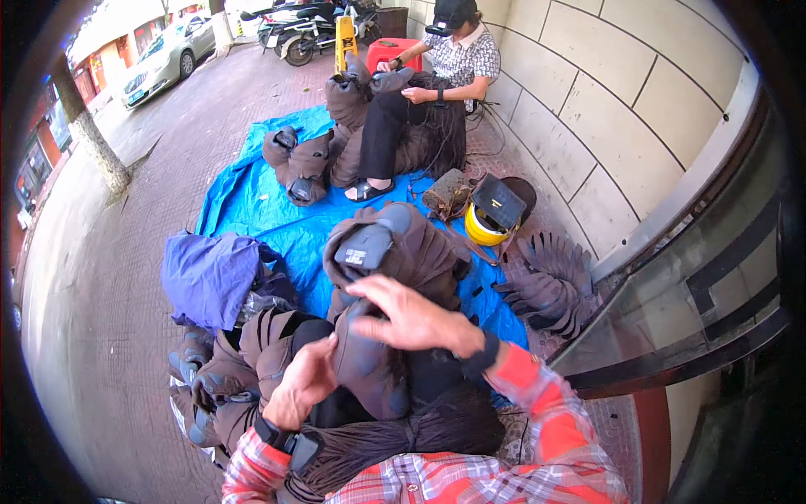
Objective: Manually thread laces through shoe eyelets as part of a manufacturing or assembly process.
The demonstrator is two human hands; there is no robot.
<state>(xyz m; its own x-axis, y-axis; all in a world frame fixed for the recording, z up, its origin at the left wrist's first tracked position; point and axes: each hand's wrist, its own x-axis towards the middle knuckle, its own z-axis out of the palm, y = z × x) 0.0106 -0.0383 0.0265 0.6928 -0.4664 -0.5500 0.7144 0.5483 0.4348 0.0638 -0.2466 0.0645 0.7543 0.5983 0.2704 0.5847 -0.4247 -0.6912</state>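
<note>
My right hand (411, 321) hovers over the pile in front of me, its fingers stretched out and slightly blurred. Lower and to the left is my left hand (304, 384), fingers drawn together; whatever may be between them is too small to make out. Beneath both hands lies a brown-grey padded fabric piece (369, 370) with bluish patches, resembling a shoe upper. Just beyond it stands a nested stack of similar pieces (420, 252), with a grey label patch (363, 248) at its near end. A thick bundle of dark cords (403, 433) lies across my lap.
More fabric stacks (222, 386) and a purple cloth (210, 277) lie at left. A blue tarp (243, 210) spreads beneath. Ahead sits another person (453, 67) handling similar pieces. A yellow container (485, 228) stands near the tiled wall (604, 109); a glass door (672, 311) borders the right.
</note>
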